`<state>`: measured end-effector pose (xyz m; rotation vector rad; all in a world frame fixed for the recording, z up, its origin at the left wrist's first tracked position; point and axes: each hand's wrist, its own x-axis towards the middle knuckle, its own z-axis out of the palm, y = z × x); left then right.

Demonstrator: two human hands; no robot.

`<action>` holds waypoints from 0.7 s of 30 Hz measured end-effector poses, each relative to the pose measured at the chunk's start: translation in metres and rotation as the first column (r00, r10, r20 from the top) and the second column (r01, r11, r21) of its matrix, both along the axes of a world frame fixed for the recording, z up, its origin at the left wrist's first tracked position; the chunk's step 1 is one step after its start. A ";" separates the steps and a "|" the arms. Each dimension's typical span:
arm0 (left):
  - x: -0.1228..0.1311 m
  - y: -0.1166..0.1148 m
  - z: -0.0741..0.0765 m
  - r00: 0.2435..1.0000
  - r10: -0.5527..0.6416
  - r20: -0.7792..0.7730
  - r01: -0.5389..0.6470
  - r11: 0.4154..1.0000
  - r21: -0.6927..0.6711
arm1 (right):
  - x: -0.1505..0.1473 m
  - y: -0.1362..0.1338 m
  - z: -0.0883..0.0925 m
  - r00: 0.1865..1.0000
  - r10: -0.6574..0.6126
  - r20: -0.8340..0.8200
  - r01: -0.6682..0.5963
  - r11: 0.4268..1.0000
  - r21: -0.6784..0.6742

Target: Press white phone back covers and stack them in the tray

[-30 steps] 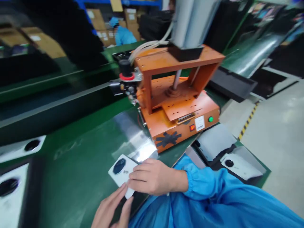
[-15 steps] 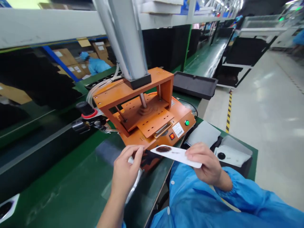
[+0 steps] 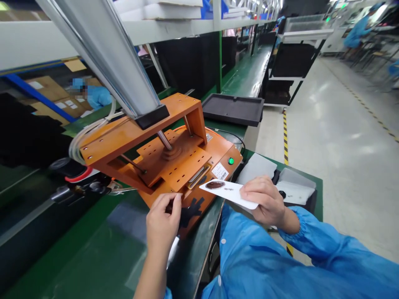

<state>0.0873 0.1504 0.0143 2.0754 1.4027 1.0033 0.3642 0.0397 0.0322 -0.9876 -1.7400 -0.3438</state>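
My right hand [image 3: 264, 201] grips the near end of a flat white panel with a dark oval window [image 3: 226, 190], like a phone back cover, thumb on top. The panel is held tilted in the air before the orange press [image 3: 187, 174]. To its left, my left hand [image 3: 163, 216] is closed in a pinch near the press's front edge, apart from the panel. What the pinch holds, if anything, I cannot make out. A shiny clear strip [image 3: 173, 251] shows beside that wrist.
At right, more white panels [image 3: 294, 193] and a grey-white stack [image 3: 257, 168] lie on the green bench. A black tray [image 3: 232, 109] sits behind the press. A black and red regulator [image 3: 79, 174] juts out at its left. A person in blue [image 3: 98, 96] is beyond the bench.
The view has swung right, so the press and bench appear further left. My right hand still holds the white panel; my left hand stays pinched and a little farther from it.
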 end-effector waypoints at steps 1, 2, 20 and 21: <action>0.000 0.001 0.001 1.000 0.003 0.002 -0.003 1.000 -0.018 | 0.001 0.001 0.000 1.000 0.000 0.009 0.000 1.000 0.005; 0.000 0.002 0.003 1.000 0.004 0.004 -0.004 0.999 -0.038 | 0.001 0.001 -0.001 1.000 -0.003 0.018 0.002 1.000 0.008; -0.006 0.011 0.014 0.999 -0.036 -0.033 0.029 0.980 -0.198 | 0.008 0.000 -0.001 0.998 -0.044 0.041 0.043 0.999 0.019; -0.006 0.011 0.015 0.999 -0.037 -0.035 0.030 0.980 -0.199 | 0.008 0.000 -0.002 0.998 -0.050 0.035 0.050 0.999 0.013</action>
